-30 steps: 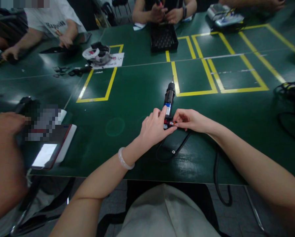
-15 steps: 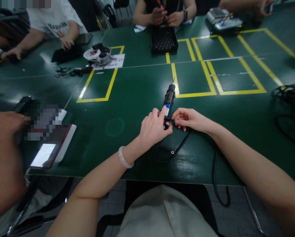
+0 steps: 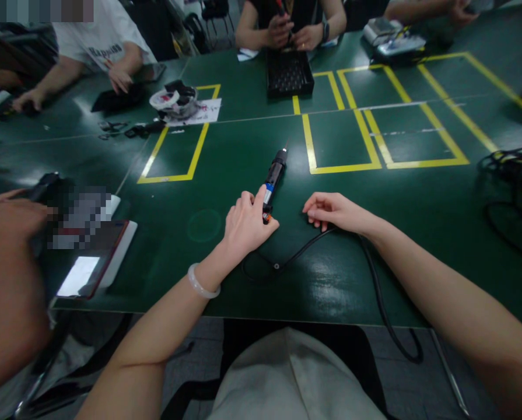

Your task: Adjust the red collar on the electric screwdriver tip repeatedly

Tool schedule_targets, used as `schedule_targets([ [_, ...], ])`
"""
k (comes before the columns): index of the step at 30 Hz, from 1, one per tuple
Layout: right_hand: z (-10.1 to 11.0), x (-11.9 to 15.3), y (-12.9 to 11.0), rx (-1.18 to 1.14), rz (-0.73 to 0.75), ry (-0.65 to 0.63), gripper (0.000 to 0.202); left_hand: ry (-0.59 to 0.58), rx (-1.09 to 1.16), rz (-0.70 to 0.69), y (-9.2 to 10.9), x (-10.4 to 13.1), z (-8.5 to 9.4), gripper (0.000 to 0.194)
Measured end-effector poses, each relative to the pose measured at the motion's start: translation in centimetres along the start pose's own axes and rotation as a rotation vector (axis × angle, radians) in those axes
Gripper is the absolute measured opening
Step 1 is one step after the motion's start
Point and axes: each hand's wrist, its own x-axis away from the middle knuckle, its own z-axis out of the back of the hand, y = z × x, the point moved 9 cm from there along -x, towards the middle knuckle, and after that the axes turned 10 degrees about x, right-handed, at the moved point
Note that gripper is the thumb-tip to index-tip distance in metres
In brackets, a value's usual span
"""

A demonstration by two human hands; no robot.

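Observation:
My left hand (image 3: pixel 248 223) is closed round the rear part of a black electric screwdriver (image 3: pixel 275 171) that lies on the green table, its thin bit pointing away from me. A blue and white label shows just ahead of my fingers; the rear end is partly hidden by the hand. From there a black cable (image 3: pixel 295 256) loops over the tabletop, passes under my right wrist and hangs over the front edge. My right hand (image 3: pixel 328 210) rests on the table to the right of the screwdriver, apart from it, with curled fingers. Whatever is in its pinch, if anything, is hidden.
Yellow tape rectangles (image 3: pixel 343 170) mark the table. A black tray (image 3: pixel 289 76) sits across from me before a co-worker. Tablets (image 3: pixel 95 262) and another person's arm (image 3: pixel 11 280) are at left. Tangled black cables (image 3: pixel 512 175) lie at right; a roll on paper (image 3: pixel 175 102) is back left.
My left hand has moved left with the screwdriver, away from my right hand, and the tool now tilts more to the right. The cable has followed. My right hand has stayed nearly in place.

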Motion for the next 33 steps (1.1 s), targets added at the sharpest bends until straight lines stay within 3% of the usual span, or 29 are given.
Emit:
schedule_targets([
  [4,0.2,0.0,0.1,-0.021,-0.004,0.014,0.017,-0.008,-0.014,0.002,-1.4,0.0,0.2,0.075],
  [8,0.8,-0.1,0.0,-0.021,0.004,0.073,0.017,-0.018,-0.036,0.051,-4.5,0.0,0.8,0.077],
  [18,1.1,-0.2,0.2,-0.019,-0.001,0.095,0.021,0.054,-0.099,0.336,-18.1,-1.6,3.9,0.071],
  [25,1.0,-0.2,0.5,-0.022,-0.002,0.098,0.022,0.089,-0.074,0.49,-24.5,-2.5,5.5,0.071],
  [30,1.0,-0.3,0.7,-0.031,-0.002,0.088,0.021,0.0,-0.024,0.619,-26.5,-3.2,5.7,0.074],
  [33,1.0,-0.3,0.7,-0.036,-0.004,0.086,0.021,0.015,-0.037,0.611,-25.6,-3.6,8.1,0.072],
])
